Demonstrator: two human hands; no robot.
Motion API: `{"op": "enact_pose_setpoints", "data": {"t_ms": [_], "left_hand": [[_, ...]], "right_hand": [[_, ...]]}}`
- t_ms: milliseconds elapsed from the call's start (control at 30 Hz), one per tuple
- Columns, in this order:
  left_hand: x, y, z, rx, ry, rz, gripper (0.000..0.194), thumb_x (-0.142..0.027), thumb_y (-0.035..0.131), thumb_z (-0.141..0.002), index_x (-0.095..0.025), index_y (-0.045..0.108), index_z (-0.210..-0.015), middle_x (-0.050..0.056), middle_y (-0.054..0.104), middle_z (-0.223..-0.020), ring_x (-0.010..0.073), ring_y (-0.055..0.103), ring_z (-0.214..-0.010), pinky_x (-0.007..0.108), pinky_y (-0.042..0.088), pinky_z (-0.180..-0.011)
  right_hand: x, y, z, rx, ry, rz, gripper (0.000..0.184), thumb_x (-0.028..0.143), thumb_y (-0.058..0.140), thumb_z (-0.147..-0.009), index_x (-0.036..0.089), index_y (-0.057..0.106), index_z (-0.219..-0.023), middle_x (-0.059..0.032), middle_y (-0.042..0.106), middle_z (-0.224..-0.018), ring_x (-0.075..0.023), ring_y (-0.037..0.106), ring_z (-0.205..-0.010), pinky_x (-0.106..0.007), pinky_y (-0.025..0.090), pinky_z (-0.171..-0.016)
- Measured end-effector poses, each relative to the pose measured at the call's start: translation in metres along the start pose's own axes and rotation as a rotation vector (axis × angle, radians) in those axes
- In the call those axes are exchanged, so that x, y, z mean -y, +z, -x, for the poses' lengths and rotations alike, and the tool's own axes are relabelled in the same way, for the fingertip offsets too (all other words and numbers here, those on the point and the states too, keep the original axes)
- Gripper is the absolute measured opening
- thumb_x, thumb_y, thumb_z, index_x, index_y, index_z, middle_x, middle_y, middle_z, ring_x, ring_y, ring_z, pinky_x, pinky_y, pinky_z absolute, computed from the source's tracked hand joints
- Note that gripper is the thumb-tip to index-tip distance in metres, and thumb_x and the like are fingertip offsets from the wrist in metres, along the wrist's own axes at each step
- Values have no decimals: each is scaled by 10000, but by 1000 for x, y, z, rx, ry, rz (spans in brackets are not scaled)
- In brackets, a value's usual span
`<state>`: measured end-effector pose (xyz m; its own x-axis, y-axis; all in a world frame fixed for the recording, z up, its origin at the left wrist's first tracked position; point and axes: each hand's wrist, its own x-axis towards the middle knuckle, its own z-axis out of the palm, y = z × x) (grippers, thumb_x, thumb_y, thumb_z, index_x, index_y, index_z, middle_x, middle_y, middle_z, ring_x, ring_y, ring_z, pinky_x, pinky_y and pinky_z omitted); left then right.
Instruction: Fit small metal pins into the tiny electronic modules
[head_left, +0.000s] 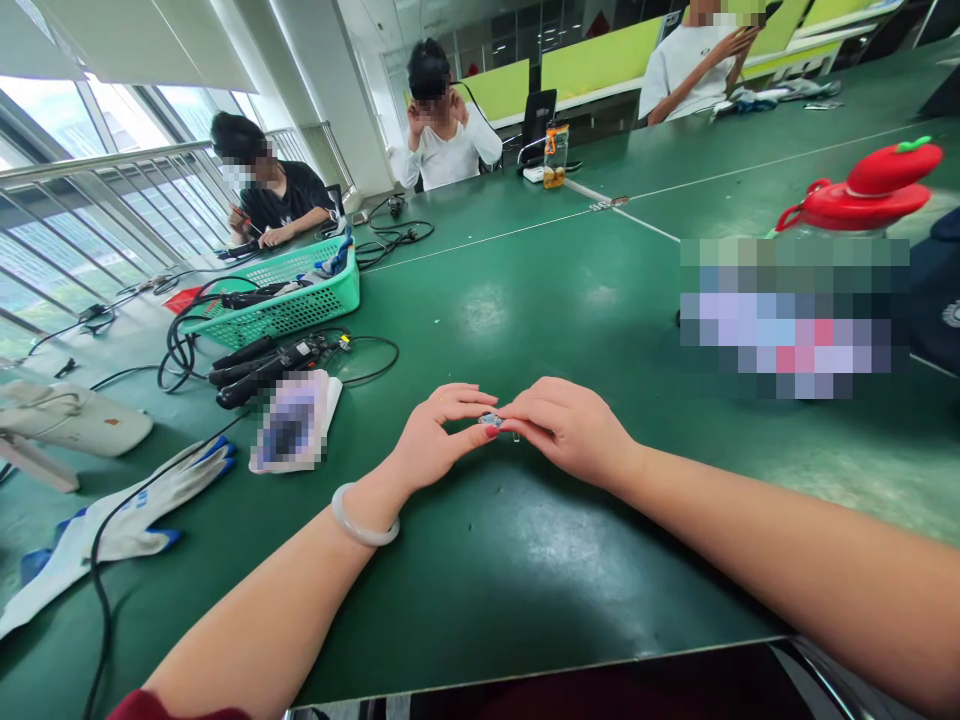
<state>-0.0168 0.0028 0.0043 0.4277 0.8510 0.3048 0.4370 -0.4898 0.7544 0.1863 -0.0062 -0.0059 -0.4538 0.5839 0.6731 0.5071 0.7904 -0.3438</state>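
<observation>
My left hand [442,432], with a pale bangle [365,518] at its wrist, pinches a small shiny silver-blue piece [490,420] between thumb and fingers. From the other side, the closed fingertips of my right hand [562,425] grip the same piece. Its kind is too small and too covered to make out. A narrow metallic bit [516,437] shows just below my right fingertips. Both hands are just above the green tabletop [480,560], near its front edge.
Left are a white-and-blue work glove [127,520], black cable [97,560], a blurred-out packet [292,425], black handheld devices [262,370] and a green basket [281,300]. A red-lidded bottle [862,200] stands right. Several people sit around the far side, near an orange-capped bottle [555,155].
</observation>
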Motion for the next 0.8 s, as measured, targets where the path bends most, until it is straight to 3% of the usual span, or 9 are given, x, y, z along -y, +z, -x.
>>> {"op": "enact_pose_setpoints", "data": {"t_ms": [200, 400, 533, 667, 800], "left_hand": [[0, -1, -1, 37, -56, 53, 139, -291, 662, -768, -257, 742, -876, 25, 718, -1028, 207, 542, -1151, 424, 418, -1041], [6, -2, -2, 19, -83, -83, 206, -374, 599, -817, -263, 731, -930, 21, 719, -1020, 207, 547, -1146, 415, 404, -1045], [11, -1, -2, -9, -91, -196, 264, -433, 578, -822, -268, 718, -974, 19, 718, -1016, 211, 558, -1114, 410, 415, -1023], [12, -2, -3, -11, -118, -227, 297, -446, 552, -836, -268, 700, -1022, 13, 707, -1053, 200, 581, -1060, 383, 434, -981], [11, -2, -2, -2, -142, -230, 299, -424, 549, -844, -259, 685, -1052, 11, 697, -1081, 182, 593, -1032, 341, 438, -954]], "right_hand": [[1, -2, 1, 0, -76, 55, 247, 264, 463, -921, 208, 703, -936, -54, 714, -868, -168, 592, -751, -334, 514, -748], [-3, 3, 2, 67, 73, 71, 288, 246, 466, -915, 207, 642, -1139, -68, 702, -1004, -194, 615, -890, -366, 505, -835], [-12, 5, 3, 226, 269, 94, 314, 290, 561, -871, 169, 633, -1151, -91, 681, -1064, -231, 594, -1004, -399, 479, -906], [-16, 7, 5, 398, 297, 56, 415, 429, 659, -785, 155, 665, -1097, -98, 662, -1042, -250, 568, -998, -410, 474, -908], [-14, 11, 4, 452, 286, 49, 356, 380, 648, -804, 161, 676, -1082, -87, 653, -1001, -246, 551, -988, -391, 465, -903]]}}
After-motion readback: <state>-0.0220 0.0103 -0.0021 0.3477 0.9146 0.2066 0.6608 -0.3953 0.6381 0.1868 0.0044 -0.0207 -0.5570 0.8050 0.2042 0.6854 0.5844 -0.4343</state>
